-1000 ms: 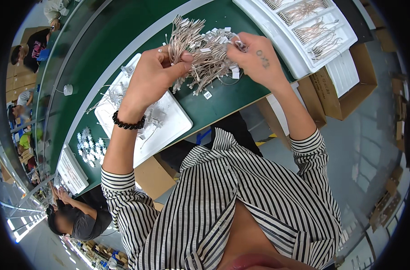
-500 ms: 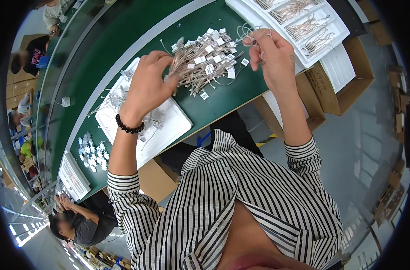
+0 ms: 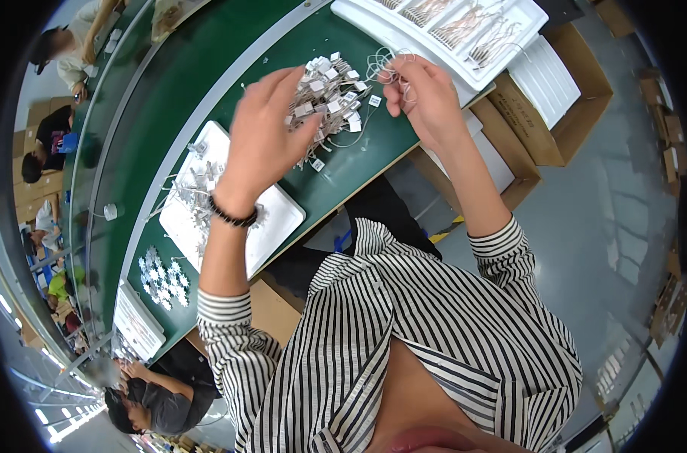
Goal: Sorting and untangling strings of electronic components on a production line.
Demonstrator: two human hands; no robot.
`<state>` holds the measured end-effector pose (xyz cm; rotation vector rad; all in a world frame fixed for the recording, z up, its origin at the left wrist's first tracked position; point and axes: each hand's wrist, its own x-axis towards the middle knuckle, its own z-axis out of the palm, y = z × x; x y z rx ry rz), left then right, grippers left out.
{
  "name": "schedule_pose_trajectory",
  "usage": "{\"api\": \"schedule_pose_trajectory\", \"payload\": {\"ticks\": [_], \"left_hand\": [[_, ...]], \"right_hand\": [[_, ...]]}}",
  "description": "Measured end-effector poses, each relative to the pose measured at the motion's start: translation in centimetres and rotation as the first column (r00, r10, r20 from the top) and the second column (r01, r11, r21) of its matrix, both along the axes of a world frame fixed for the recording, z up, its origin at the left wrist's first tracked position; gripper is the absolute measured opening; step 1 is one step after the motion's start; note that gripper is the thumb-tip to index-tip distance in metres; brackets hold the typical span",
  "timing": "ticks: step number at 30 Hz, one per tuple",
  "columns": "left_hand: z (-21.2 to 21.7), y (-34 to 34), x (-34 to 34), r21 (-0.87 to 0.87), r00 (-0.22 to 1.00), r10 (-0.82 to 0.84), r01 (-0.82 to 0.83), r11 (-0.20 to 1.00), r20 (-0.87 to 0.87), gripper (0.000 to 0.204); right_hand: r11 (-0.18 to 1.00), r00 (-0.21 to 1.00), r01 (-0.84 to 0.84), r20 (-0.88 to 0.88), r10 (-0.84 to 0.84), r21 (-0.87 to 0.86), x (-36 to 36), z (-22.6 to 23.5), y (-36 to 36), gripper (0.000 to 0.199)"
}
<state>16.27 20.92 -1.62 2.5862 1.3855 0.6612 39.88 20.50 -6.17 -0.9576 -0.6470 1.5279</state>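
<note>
A heap of thin wire leads with white square tags [image 3: 330, 94] lies on the green table [image 3: 351, 162]. Over the heap's left edge hovers my left hand [image 3: 266, 140], thumb and fingers apart, holding nothing that I can see. To the right of the heap, my right hand [image 3: 430, 102] pinches a looped thin white cable [image 3: 379, 66] between thumb and fingers. One tagged lead curves out from the heap below that hand. Behind my left wrist is a white tray [image 3: 284, 217] with clear plastic pieces and wires, partly hidden by my forearm.
A white compartment tray [image 3: 441, 57] with sorted leads stands at the far right, above open cardboard boxes [image 3: 566, 147]. White star-shaped pieces [image 3: 162, 281] lie at the left. A co-worker [image 3: 162, 396] sits lower left. A curved rail [image 3: 207, 106] runs along the table's far side.
My left hand has lifted off the heap, and its fingers have spread. My right hand keeps its pinch on the white cable. The whole view has shifted a little.
</note>
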Motion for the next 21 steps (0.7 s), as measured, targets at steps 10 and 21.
{"api": "schedule_pose_trajectory", "payload": {"ticks": [10,21], "left_hand": [[-0.8,1.4,3.3,-0.215,0.978,0.063,-0.019,0.976,0.198,0.014],[4.0,-0.3,7.2,-0.026,0.975,0.107,-0.103,0.994,0.196,0.021]], "right_hand": [[0.991,0.979,0.128,-0.165,-0.121,0.033,1.0,-1.6,1.5,0.014],[0.986,0.844,-0.112,-0.511,0.160,0.125,4.9,-1.6,-4.1,0.007]]}}
